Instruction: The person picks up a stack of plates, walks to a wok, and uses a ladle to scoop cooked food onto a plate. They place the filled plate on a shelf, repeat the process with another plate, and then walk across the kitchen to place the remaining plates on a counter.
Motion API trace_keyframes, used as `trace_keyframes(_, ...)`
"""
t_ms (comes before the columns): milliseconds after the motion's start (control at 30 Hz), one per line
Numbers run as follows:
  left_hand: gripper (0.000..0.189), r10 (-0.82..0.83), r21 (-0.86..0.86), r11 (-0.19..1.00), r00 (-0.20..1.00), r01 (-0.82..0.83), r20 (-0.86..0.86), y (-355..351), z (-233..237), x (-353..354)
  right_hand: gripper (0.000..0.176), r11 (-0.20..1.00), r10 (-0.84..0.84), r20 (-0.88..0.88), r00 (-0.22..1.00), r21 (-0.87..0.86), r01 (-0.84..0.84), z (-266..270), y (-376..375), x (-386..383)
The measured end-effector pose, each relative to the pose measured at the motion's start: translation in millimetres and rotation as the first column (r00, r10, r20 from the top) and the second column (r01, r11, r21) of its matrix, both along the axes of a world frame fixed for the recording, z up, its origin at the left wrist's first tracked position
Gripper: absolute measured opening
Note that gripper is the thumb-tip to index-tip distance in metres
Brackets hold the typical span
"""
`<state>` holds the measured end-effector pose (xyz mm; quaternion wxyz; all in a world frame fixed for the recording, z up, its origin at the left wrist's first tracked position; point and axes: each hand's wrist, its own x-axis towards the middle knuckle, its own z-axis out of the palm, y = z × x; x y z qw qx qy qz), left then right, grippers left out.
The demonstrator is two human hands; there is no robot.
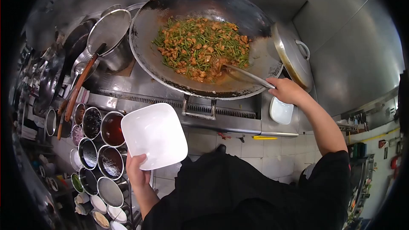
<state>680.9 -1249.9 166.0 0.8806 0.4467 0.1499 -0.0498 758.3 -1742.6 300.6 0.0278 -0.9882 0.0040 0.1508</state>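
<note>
A large wok [147,55] holds chopped green beans with pieces of browned meat [200,47] in sauce. My right hand [286,90] is closed around the handle of a ladle [249,74], whose head is sunk in the food at the wok's near right side. In my left hand [138,171] is a white square bowl [154,134], gripped at its lower rim with the thumb on the inside. The bowl is tilted, and its inside shows no food. It hangs in front of the stove, to the left of the wok's front handle [199,110].
A metal lid [294,55] leans at the wok's right, above a second white bowl [281,110]. Left of the wok, a strainer [110,32] rests on a steel pot [119,59]. Several seasoning containers [111,162] crowd the lower left, beside long wooden-handled tools [81,83].
</note>
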Motion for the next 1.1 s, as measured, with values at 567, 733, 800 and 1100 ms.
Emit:
trace_keyframes(567, 0.065, 0.053, 0.067, 0.996, 0.998, -0.056, 0.045, -11, 19, 7, 0.046, 0.877, -0.324, -0.284, 0.903, 0.268, 0.399, 45, -10, -29)
trace_keyframes(733, 0.065, 0.053, 0.054, 0.997, 0.997, -0.056, 0.058, -12, 20, 3, 0.050, 0.930, -0.195, -0.124, 0.973, 0.292, 0.223, 32, -30, -48)
trace_keyframes(800, 0.065, 0.055, 0.053, 0.997, 0.997, -0.058, 0.056, -12, 20, 2, 0.050, 0.969, -0.089, -0.008, 0.996, 0.229, 0.089, 33, -31, -51)
trace_keyframes(1100, 0.067, 0.014, 0.083, 0.996, 0.999, -0.017, 0.046, -14, 19, 6, 0.047, 0.947, -0.251, -0.313, 0.916, 0.115, 0.299, 104, -30, -42)
